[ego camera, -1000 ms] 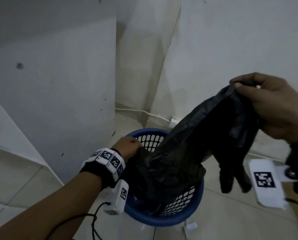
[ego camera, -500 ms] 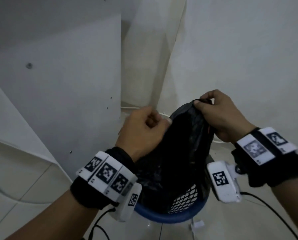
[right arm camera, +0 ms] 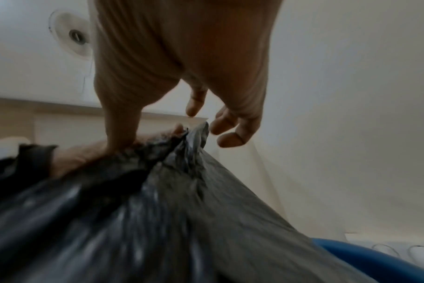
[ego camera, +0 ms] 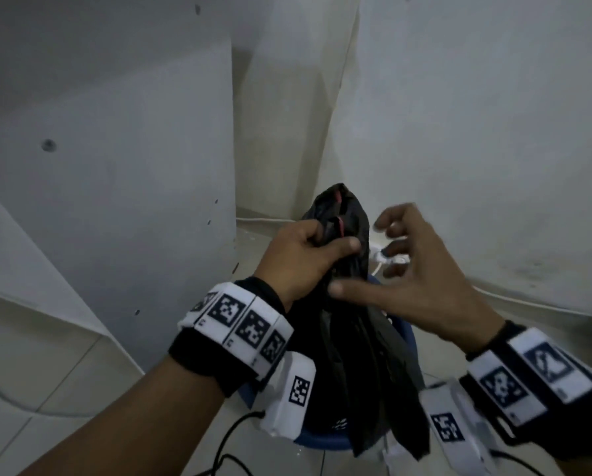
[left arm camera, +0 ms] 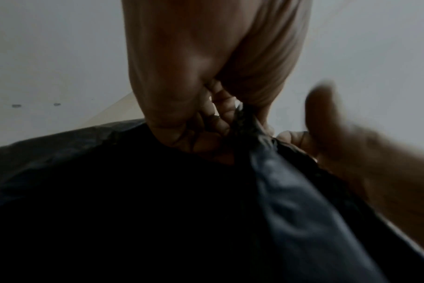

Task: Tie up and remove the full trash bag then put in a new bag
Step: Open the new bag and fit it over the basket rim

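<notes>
White wall panels point(ego camera: 116, 166) fill the head view from 9 o'clock round to 3 o'clock and meet in a corner at 12 o'clock. A pale tiled floor point(ego camera: 47, 389) lies along the lower edge.

The black trash bag point(ego camera: 363, 355) stands at the centre of the head view, its gathered neck pointing to 12 o'clock and its body hanging toward 6 o'clock. A red strip shows inside the folds at the neck. The bag's lower part sits in the blue bin point(ego camera: 325, 441), of which only a section of rim shows at 6 o'clock and a further section at 3 o'clock of the bag.

The left hand point(ego camera: 301, 259) is at 9 o'clock of the bag neck. Its fingers and thumb are curled round the bunched plastic in a firm grip; the left wrist view shows the same fist closed on the twisted neck.

The right hand point(ego camera: 415, 280) is at 3 o'clock of the neck. Its fingers are spread and lightly bent, holding nothing; the thumb point(ego camera: 342, 288) reaches across to the bag just below the left hand's grip. This hand is motion-blurred.

Both wrists carry black bands with white marker tags point(ego camera: 246, 324). A white cable point(ego camera: 528, 300) runs along the floor at 3 o'clock.
</notes>
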